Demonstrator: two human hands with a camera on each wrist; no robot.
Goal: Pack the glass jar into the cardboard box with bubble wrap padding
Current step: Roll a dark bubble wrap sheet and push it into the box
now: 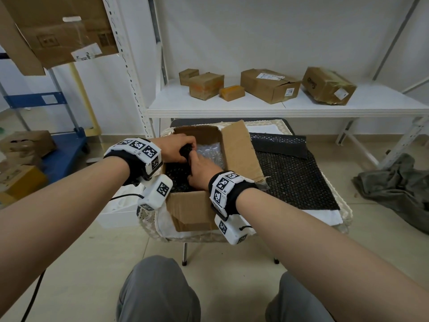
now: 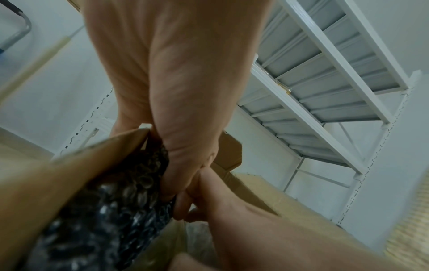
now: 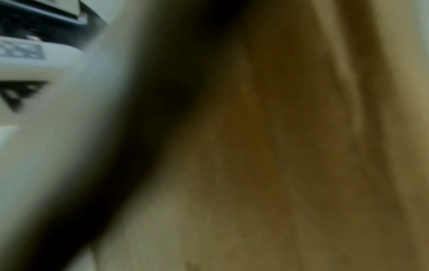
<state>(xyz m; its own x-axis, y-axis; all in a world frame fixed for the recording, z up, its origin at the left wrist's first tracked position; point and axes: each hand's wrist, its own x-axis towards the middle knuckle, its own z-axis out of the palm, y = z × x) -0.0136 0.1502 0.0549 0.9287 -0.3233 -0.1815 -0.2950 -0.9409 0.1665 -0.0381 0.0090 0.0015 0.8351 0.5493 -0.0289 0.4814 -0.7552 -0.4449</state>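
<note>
An open cardboard box stands on a small cloth-covered table. Inside it lies a bundle of black bubble wrap, with clear bubble wrap beside it toward the far right corner. My left hand grips the top of the black bundle from the left. My right hand pinches the same bundle from the near right. The left wrist view shows my left hand curled on the black bubble wrap next to the right hand's fingers. No glass jar shows. The right wrist view is blurred brown cardboard.
A sheet of black bubble wrap covers the table to the right of the box, whose right flap stands up. Behind is a white shelf with several cardboard boxes. A grey cloth lies on the floor at right; more boxes at left.
</note>
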